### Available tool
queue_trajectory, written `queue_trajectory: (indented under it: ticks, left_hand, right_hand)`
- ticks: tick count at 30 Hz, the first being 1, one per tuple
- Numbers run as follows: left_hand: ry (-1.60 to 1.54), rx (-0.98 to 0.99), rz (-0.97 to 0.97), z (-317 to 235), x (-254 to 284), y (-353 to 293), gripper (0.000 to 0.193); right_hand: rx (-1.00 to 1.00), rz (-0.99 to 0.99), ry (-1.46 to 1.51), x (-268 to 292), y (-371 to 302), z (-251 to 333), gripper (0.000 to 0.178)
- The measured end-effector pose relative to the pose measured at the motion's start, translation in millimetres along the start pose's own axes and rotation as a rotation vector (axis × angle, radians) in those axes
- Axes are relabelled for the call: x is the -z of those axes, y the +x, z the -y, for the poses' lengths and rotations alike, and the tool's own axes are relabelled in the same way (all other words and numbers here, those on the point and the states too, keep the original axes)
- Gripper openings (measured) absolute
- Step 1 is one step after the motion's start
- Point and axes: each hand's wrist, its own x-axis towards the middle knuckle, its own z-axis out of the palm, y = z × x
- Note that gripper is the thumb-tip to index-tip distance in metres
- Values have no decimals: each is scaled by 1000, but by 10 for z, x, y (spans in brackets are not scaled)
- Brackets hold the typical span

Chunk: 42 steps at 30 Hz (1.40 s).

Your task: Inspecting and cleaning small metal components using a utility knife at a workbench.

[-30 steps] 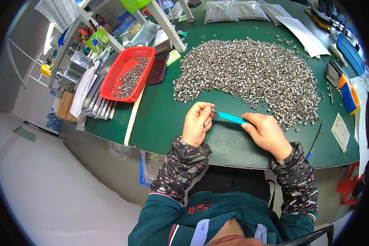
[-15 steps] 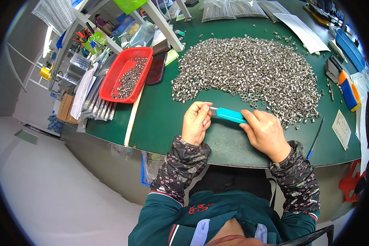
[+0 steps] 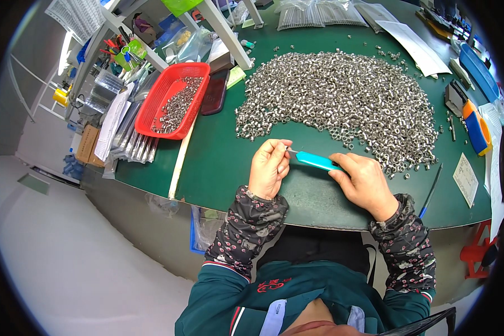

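My right hand (image 3: 364, 182) grips a small tool with a turquoise handle (image 3: 318, 162), its thin metal tip pointing left. My left hand (image 3: 269, 167) has its fingers pinched together at that tip, apparently around one tiny metal piece too small to make out. Both hands rest on the green table mat (image 3: 224, 168), just in front of a wide heap of small silvery metal rings (image 3: 341, 103).
A red plastic basket (image 3: 173, 103) holding more metal rings stands at the left, next to a dark flat case (image 3: 214, 92). Clear bags lie at the back (image 3: 313, 14). Papers, a blue tray (image 3: 479, 70), an orange-and-blue tool (image 3: 473, 126) and a blue pen (image 3: 431, 190) sit at right.
Both hands have stayed in place near the front edge of the heap; the turquoise tool's tip has shifted slightly toward my left fingers.
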Motion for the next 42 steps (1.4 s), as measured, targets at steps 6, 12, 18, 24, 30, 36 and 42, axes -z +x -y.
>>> queue_trajectory:
  ticks: [6, 12, 18, 24, 30, 36, 42]
  left_hand:
    - [-25, 42, 6, 7, 21, 5, 15]
    - [-96, 91, 12, -11, 55, 7, 17]
    - [-110, 79, 8, -24, 21, -5, 18]
    - [-85, 73, 11, -28, 17, -7, 19]
    - [-54, 86, -1, -22, 23, -8, 22]
    - [66, 72, -43, -2, -24, 2, 24]
    - [67, 95, -71, -28, -40, -15, 26]
  right_hand:
    - [131, -89, -160, 13, 13, 3, 26]
    - [109, -233, -216, 55, 23, -33, 31]
    - [130, -136, -93, 22, 17, -19, 27]
    - [97, -41, -62, 16, 9, -8, 23]
    - [72, 9, -62, 11, 5, -4, 21]
    - [65, 11, -64, 25, 8, -29, 21]
    - [188, -78, -135, 34, 51, -18, 24]
